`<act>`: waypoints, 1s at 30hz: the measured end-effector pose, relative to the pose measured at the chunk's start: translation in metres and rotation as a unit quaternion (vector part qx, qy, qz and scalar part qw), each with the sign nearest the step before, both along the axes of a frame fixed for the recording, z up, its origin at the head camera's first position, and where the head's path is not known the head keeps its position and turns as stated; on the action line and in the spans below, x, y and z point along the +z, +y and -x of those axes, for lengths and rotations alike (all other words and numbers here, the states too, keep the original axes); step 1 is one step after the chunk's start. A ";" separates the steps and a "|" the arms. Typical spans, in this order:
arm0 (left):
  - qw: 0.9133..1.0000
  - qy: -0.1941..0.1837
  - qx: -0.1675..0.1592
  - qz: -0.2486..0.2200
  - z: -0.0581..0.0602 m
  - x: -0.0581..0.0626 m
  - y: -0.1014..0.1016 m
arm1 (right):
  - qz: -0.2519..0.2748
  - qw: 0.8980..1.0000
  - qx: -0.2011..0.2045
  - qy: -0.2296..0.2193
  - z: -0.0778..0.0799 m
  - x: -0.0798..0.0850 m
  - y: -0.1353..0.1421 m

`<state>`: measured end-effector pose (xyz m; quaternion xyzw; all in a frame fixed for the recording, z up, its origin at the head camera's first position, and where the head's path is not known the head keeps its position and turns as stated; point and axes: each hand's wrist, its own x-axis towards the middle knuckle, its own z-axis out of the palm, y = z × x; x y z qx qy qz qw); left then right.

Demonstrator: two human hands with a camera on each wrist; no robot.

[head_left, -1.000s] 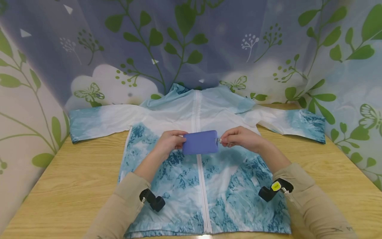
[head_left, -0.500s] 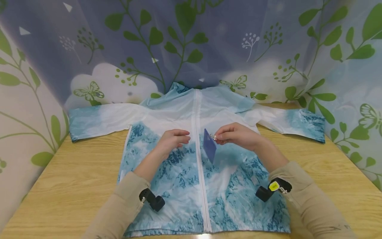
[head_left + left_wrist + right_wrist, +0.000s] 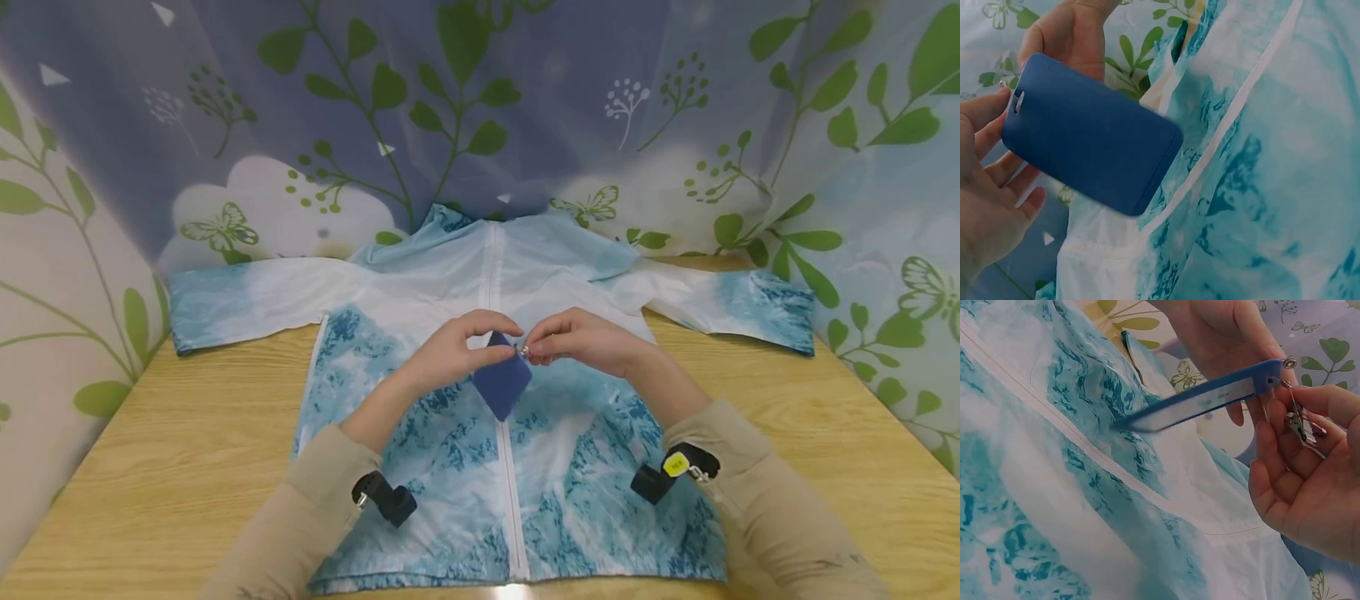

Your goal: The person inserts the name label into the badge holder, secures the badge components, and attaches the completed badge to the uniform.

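Observation:
A blue badge holder (image 3: 502, 379) hangs tilted above the front of a jacket, slot end up. A clear side shows in the right wrist view. My right hand (image 3: 581, 340) pinches the short strap at its slot, and the metal badge clip (image 3: 1300, 425) lies within the fingers. My left hand (image 3: 450, 350) is at the same end, thumb in front of the holder's upper corner and index finger at the top near the snap (image 3: 1002, 84). Whether these fingers pinch anything cannot be told. Underneath lies the blue-and-white zipped jacket (image 3: 420, 492), spread flat with its sleeves out.
The wooden table (image 3: 187, 450) shows on both sides of the jacket. A leaf-patterned curtain (image 3: 555, 108) stands behind the table and along both sides. The jacket's collar end reaches the curtain.
My left hand let go of the badge holder's far end, then moved right to the strap end. The holder swung down from level to hanging. My right hand moved slightly left, keeping its pinch.

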<state>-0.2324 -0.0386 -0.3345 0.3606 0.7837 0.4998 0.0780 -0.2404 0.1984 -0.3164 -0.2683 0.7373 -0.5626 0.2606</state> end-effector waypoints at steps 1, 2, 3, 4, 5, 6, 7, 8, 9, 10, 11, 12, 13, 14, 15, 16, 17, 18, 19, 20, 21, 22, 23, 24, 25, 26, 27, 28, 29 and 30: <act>1.000 -0.002 -0.003 0.005 0.000 0.001 0.000 | -0.002 1.000 0.000 0.002 0.000 0.000 0.000; 1.000 -0.006 -0.008 0.007 0.000 0.002 0.001 | -0.004 1.000 0.000 0.005 0.000 0.001 0.000; 1.000 -0.012 -0.013 0.010 -0.001 0.003 0.001 | -0.007 1.000 -0.001 0.007 0.000 0.001 0.000; 1.000 -0.017 -0.018 0.013 0.000 0.003 0.001 | -0.010 1.000 -0.003 0.008 0.000 0.002 0.000; 0.999 -0.026 -0.021 0.016 0.000 0.003 0.001 | -0.013 1.000 -0.004 0.010 0.000 0.003 0.000; 0.999 -0.033 -0.025 0.019 0.000 0.003 0.001 | -0.016 1.000 -0.006 0.011 0.000 0.003 -0.001; 0.999 -0.040 -0.028 0.020 0.000 0.002 0.002 | -0.019 1.000 -0.006 0.011 0.000 0.004 -0.001; 0.998 -0.048 -0.031 0.018 0.000 0.002 0.002 | -0.020 1.000 -0.006 0.012 0.000 0.004 -0.001; 0.998 -0.056 -0.032 0.017 0.000 0.002 0.002 | -0.022 1.000 -0.004 0.012 0.000 0.004 -0.001; 0.997 -0.064 -0.033 0.015 0.000 0.002 0.003 | -0.023 1.000 -0.002 0.014 0.000 0.004 -0.001; 0.997 -0.071 -0.032 0.016 -0.001 0.003 0.003 | -0.023 1.000 0.000 0.014 0.000 0.004 -0.002; 0.996 -0.077 -0.032 0.016 -0.001 0.003 0.004 | -0.022 1.000 0.001 0.013 0.000 0.005 -0.002; 0.996 -0.084 -0.033 0.014 -0.001 0.003 0.004 | -0.021 1.000 0.001 0.013 0.000 0.005 -0.002; 0.995 -0.090 -0.033 0.012 -0.001 0.004 0.004 | -0.019 1.000 0.000 0.013 0.000 0.005 -0.003; 0.995 -0.096 -0.032 0.010 -0.001 0.004 0.005 | -0.017 1.000 -0.002 0.012 0.000 0.005 -0.003; 0.994 -0.100 -0.030 0.010 -0.001 0.004 0.005 | -0.015 1.000 -0.004 0.012 0.000 0.006 -0.003; 0.994 -0.104 -0.028 0.008 -0.001 0.004 0.005 | -0.013 1.000 -0.007 0.011 0.000 0.006 -0.004; 0.994 -0.108 -0.025 0.006 -0.001 0.004 0.005 | -0.011 1.000 -0.009 0.012 0.001 0.006 -0.005; 0.993 -0.112 -0.021 0.004 -0.001 0.004 0.005 | -0.009 1.000 -0.010 0.013 0.001 0.006 -0.005; 0.993 -0.115 -0.016 0.003 -0.001 0.004 0.006 | -0.008 1.000 -0.012 0.014 0.001 0.006 -0.006; 0.993 -0.117 -0.013 0.003 -0.001 0.003 0.006 | -0.009 1.000 -0.013 0.014 0.001 0.006 -0.006; 0.993 -0.119 -0.009 0.002 0.000 0.003 0.006 | -0.009 1.000 -0.016 0.014 0.001 0.006 -0.007; 0.993 -0.122 -0.006 0.000 0.000 0.002 0.006 | -0.009 1.000 -0.019 0.013 0.001 0.006 -0.008; 0.992 -0.124 -0.003 -0.001 0.000 0.002 0.007 | -0.009 1.000 -0.024 0.013 0.001 0.007 -0.009; 0.992 -0.126 0.001 -0.004 0.000 0.001 0.007 | -0.011 0.999 -0.030 0.011 0.001 0.007 -0.010; 0.992 -0.128 0.005 -0.005 0.000 0.001 0.007 | -0.010 0.999 -0.038 0.009 0.001 0.007 -0.011; 0.992 -0.129 0.009 -0.007 0.000 0.001 0.007 | -0.009 0.999 -0.047 0.006 0.001 0.007 -0.012; 0.991 -0.130 0.015 -0.009 0.000 0.001 0.008 | -0.006 0.998 -0.057 0.002 0.002 0.007 -0.013; 0.991 -0.129 0.020 -0.012 0.000 0.001 0.008 | -0.003 0.998 -0.067 -0.002 0.002 0.008 -0.015; 0.991 -0.129 0.026 -0.014 -0.001 0.001 0.008 | -0.001 0.997 -0.077 -0.005 0.002 0.008 -0.016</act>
